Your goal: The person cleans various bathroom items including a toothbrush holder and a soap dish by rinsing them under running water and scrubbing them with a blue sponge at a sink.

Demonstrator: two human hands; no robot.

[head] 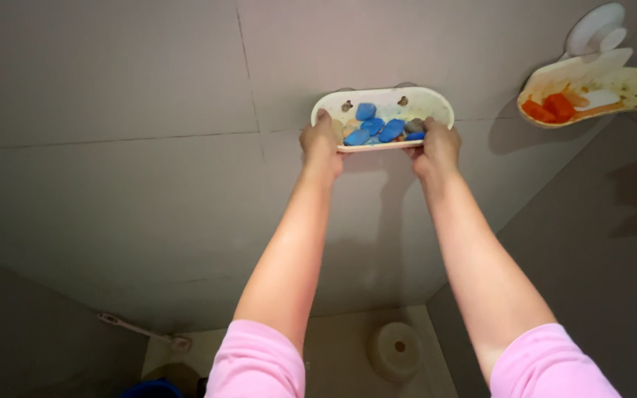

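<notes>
A shallow oval soap tray [414,99] of smooth cream plastic is held against the grey tiled wall [112,147], just above the centre of the frame. Its left end is gripped by the left hand [321,142] and its right end by the right hand [436,144], thumbs curled over the front rim. Worn blue soap pieces [374,127], rounded and matte, are heaped in it beside a beige sliver and a grey lump. At the upper right, a second, stained tray [628,85] with orange soap [547,109] is seen beneath a white suction cup [595,31]. Pink sleeves [256,365] are visible at the bottom edge, above a round white drain cover [394,350].
</notes>
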